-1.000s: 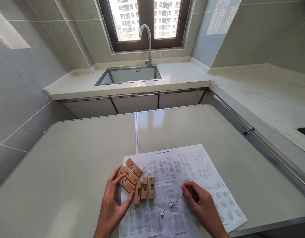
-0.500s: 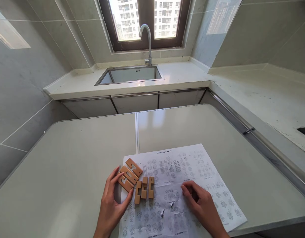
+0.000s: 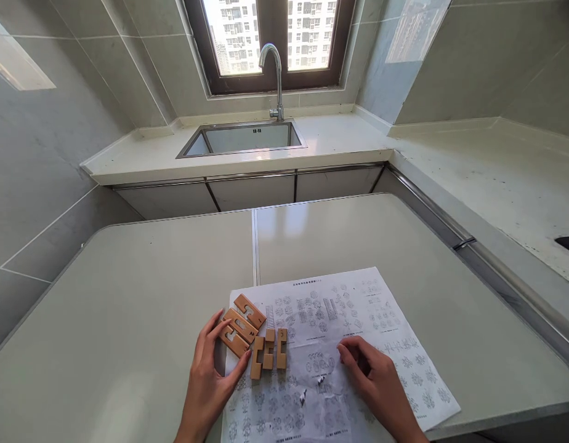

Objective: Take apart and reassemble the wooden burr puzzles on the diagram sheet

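Note:
Three flat notched wooden puzzle pieces (image 3: 241, 325) lie side by side, slanted, at the paper's left edge; one bears a 2. My left hand (image 3: 209, 375) spans the nearest one, fingers at its upper left end and thumb by its lower right end. Just right of the thumb, three more notched wooden blocks (image 3: 268, 351) rest on the paper, one marked with a number. My right hand (image 3: 372, 375) rests on the printed sheet (image 3: 321, 344), thumb and fingers curled together, with nothing visible in them. Rows of small line drawings of puzzles cover the sheet.
Two small dark-and-white scraps (image 3: 303, 397) lie on the sheet between my hands. The pale table (image 3: 127, 295) has a seam down its middle. Beyond it stand a counter (image 3: 340, 132), a sink (image 3: 242, 138) and a curved tap (image 3: 279, 80) under a window.

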{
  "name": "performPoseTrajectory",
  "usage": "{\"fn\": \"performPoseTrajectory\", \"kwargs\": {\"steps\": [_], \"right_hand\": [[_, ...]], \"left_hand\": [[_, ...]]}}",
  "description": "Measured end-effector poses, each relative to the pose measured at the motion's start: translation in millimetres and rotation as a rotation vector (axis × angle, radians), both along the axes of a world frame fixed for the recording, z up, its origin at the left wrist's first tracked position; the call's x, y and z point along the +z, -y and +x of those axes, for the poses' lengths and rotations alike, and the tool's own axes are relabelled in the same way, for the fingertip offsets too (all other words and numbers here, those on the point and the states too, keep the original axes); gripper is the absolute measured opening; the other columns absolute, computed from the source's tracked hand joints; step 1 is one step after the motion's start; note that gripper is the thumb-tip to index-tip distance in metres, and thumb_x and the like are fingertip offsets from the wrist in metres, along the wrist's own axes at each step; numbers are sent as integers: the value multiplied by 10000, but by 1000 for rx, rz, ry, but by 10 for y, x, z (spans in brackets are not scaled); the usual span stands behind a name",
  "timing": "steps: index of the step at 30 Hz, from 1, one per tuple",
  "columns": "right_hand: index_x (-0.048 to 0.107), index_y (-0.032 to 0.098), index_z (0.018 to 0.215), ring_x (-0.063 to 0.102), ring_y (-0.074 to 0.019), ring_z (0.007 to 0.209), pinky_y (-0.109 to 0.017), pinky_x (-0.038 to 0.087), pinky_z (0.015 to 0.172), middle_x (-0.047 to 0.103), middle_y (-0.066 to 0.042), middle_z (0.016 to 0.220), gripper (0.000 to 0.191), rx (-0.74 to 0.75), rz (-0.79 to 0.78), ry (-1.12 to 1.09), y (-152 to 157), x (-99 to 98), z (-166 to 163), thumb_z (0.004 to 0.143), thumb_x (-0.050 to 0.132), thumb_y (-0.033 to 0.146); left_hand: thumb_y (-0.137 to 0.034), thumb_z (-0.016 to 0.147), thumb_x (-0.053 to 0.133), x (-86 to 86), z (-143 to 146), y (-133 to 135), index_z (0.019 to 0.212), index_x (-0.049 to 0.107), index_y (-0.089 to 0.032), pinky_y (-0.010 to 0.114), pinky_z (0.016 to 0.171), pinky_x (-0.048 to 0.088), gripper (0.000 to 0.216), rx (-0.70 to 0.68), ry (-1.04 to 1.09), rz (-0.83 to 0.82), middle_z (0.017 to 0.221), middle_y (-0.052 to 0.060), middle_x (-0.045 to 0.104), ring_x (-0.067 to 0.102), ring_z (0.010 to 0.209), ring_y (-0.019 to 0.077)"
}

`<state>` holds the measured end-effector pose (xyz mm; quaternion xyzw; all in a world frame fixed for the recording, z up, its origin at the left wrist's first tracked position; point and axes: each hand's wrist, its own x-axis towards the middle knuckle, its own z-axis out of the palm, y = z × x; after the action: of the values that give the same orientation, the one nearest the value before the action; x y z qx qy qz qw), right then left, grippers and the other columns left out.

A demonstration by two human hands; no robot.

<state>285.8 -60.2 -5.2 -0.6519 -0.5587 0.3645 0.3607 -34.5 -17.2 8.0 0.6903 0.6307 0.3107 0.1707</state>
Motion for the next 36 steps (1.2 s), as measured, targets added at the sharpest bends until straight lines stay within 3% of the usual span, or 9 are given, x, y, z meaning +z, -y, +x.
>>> {"fn": "performPoseTrajectory", "kwargs": {"steps": [25, 36], "right_hand": [[681, 257, 890, 578, -188, 598, -276, 476, 576, 669, -2, 716, 376, 6, -17, -19, 10, -16, -3, 1033, 518, 564], [686, 249, 884, 590, -195, 598, -281, 481, 578, 680, -10, 715, 362, -6, 15, -24, -3, -43, -8, 1033, 528, 539]], "left_hand": [[-539, 936, 668, -45, 30, -10, 1432, 469, -323, 546, 1093, 541, 576, 50, -42, -29, 1596, 88, 458, 540, 1404, 346], [-494, 963, 639, -50, 35, -158, 1430, 456, -311, 537, 1111, 520, 535, -8, -38, -27, 1570, 99, 470, 541, 1392, 332]]}}
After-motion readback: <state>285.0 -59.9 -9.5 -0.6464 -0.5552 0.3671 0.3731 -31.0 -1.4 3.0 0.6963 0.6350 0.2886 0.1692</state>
